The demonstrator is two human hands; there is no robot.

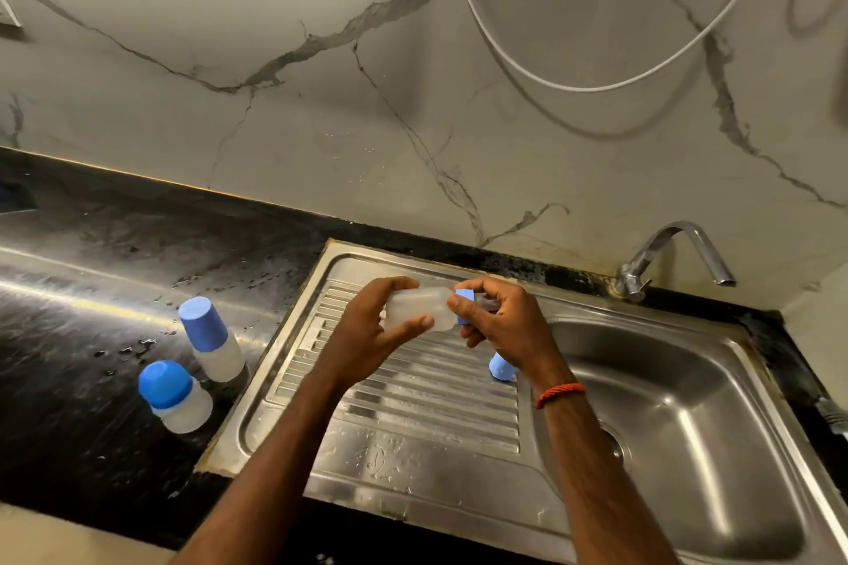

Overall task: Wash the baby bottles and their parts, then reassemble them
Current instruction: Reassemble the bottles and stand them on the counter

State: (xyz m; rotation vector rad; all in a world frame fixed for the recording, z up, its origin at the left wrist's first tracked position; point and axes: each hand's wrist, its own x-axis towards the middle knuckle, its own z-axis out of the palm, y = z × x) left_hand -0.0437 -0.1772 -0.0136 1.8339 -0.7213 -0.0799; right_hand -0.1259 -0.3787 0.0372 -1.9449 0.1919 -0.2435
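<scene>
Over the ribbed drainboard (413,404), the left hand (367,335) wraps around a clear bottle (413,307) lying on its side, which looks empty. The right hand (504,321) pinches the blue collar (464,295) at its neck. A blue cap (501,367) stands on the drainboard just beside the right wrist. Two capped bottles (211,339) stand on the black tabletop (92,335), left.

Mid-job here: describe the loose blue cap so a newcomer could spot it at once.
Find the steel sink and its ribbed drainboard. At the drainboard's right edge, partly hidden behind the wrist of the right hand, sits the blue cap. Unlike the blue caps on the two bottles standing on the black counter, it has no bottle under it.
</scene>
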